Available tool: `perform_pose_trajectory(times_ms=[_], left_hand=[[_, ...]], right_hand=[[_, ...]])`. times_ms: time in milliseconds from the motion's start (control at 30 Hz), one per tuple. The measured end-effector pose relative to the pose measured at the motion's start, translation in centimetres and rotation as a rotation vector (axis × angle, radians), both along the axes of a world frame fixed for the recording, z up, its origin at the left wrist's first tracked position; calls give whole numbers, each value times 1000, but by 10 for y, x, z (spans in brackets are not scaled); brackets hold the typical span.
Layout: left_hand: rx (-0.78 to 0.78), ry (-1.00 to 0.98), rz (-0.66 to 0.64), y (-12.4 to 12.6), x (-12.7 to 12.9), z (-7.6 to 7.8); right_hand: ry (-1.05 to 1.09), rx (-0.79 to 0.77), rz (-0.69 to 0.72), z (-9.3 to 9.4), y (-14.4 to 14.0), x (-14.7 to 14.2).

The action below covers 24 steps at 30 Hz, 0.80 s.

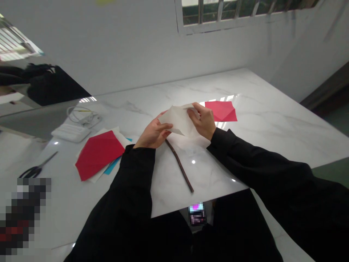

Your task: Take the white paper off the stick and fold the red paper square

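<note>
Between my two hands, above the table, is a creased sheet of off-white paper. My left hand pinches its left edge, thumb on top and fingers underneath. At the upper right edge my right hand grips the same sheet with bent fingers. Below the paper a thin dark brown stick lies at a slant on the table, its upper end near my left hand. Beyond my right hand lies a creased pinkish-red sheet of paper.
Left of my left arm is a pile with red paper on top and blue paper showing beneath. Black-handled scissors lie farther left. A white box-like object and a pale cable sit behind the pile. A wall borders the marble-patterned table.
</note>
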<state>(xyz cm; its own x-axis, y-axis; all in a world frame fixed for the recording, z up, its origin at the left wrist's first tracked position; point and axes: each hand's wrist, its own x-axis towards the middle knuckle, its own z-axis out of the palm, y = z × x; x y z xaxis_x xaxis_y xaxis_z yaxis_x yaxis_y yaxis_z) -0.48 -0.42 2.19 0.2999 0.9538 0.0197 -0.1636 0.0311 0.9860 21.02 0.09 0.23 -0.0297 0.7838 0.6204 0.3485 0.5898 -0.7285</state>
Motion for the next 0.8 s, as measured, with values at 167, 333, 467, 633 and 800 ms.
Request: perform_pose_trajectory(times_ms=[167, 333, 467, 633, 800], left_hand=[[-31, 20, 33, 4, -3, -8], [-12, 11, 9, 6, -2, -11], [-6, 65, 99, 8, 2, -16], [180, 207, 354, 9, 5, -20], [349, 260, 476, -2, 14, -12]], right_hand=[[82, -34, -57, 0, 1, 1], [273, -139, 18, 0, 3, -2], [362, -244, 58, -6, 7, -1], [317, -298, 33, -5, 7, 4], [274, -279, 25, 4, 4, 7]])
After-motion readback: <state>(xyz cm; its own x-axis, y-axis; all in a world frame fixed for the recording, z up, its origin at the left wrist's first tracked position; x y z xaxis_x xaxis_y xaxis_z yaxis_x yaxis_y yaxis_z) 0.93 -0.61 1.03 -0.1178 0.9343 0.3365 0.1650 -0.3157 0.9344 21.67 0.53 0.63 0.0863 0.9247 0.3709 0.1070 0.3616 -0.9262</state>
